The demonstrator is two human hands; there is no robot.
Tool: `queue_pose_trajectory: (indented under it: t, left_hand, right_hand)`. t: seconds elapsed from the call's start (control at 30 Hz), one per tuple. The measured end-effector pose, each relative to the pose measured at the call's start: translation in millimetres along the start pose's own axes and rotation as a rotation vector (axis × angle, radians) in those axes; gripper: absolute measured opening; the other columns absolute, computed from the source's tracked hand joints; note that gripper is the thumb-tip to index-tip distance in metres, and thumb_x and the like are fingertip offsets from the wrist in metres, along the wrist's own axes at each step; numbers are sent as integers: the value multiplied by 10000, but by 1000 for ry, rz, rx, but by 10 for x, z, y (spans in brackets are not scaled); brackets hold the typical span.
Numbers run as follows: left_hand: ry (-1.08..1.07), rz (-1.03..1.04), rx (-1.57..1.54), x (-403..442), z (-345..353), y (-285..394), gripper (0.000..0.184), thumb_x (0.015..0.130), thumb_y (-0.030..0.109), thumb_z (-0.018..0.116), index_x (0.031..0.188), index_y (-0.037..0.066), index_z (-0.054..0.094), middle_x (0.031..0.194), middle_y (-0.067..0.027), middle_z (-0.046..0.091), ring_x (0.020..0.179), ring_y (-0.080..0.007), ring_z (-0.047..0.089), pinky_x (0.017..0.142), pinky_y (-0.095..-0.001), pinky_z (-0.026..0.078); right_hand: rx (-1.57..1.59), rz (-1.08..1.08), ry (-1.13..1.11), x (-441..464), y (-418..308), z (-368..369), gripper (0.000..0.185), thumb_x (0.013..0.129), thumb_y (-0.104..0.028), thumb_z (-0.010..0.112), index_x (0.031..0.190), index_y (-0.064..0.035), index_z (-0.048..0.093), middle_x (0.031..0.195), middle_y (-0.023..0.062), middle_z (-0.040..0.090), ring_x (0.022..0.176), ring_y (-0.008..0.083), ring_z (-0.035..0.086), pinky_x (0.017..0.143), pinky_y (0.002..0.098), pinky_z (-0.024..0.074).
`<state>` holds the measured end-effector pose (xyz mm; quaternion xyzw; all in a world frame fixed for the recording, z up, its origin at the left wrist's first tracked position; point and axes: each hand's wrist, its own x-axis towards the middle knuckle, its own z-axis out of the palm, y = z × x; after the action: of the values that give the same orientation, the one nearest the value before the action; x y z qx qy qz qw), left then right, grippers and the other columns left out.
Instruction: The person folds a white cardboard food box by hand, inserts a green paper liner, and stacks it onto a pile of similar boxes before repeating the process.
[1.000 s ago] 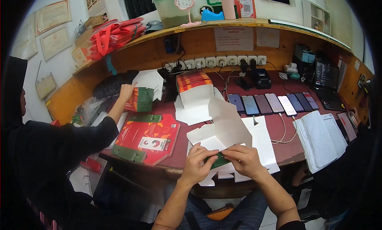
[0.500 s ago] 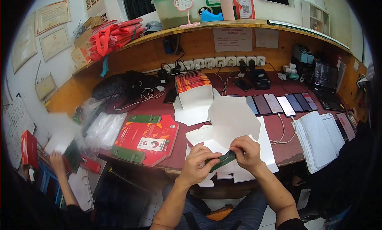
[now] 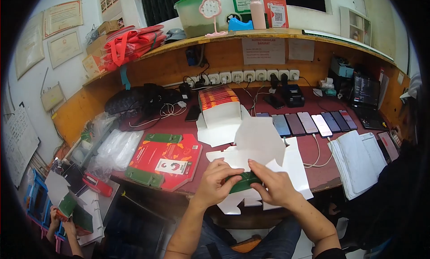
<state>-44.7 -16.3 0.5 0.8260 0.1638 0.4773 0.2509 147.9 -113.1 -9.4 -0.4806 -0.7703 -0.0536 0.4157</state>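
Note:
A partly folded cardboard box (image 3: 262, 135), white on its inner side, stands in front of me at the table's edge. Its green flap (image 3: 244, 183) is pinched between my two hands. My left hand (image 3: 216, 183) grips the flap's left end, thumb below and fingers on top. On the right end, my right hand (image 3: 277, 186) presses with its thumb and fingers. Left of my hands lies a flat red cardboard box (image 3: 168, 156) with green handle strips and a printed label. Whether the green flap is creased underneath is hidden.
Behind is a stack of red-orange folded cards (image 3: 219, 100) in a white carton. Several phones (image 3: 307, 122) lie in a row at right, near a paper stack (image 3: 356, 158) and a laptop (image 3: 367, 95). At lower left, another person's hands (image 3: 62, 223) hold a green-and-white cardboard piece.
My hands have turned the green flap so more of its face shows, and my right hand has opened out flatter over it. The co-worker's cardboard has moved down.

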Motion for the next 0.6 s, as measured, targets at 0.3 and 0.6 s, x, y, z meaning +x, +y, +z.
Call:
queue_pose_trajectory:
  t: [0.3,0.6]
  left_hand:
    - [-581,710,495,37,22,524,221,777,183,568,956,66,624,819,-12,571,835,-201,576,889,-348,467]
    - [-461,997,657,379,-177,64,152,763,196,604,891,114,601,1037,-83,597,1127,-285,579,1102,-421,386]
  right_hand:
    - [5,182,-223,271,-338,-1033,878,807,-140,733,1491,-1,200,1517,299,239,1329,443,393,1032,413,417]
    - [-102,232,-357,612,1458,-259,467,880,-192,634,1299,-39,497,956,257,669,912,444,631,798,472,486]
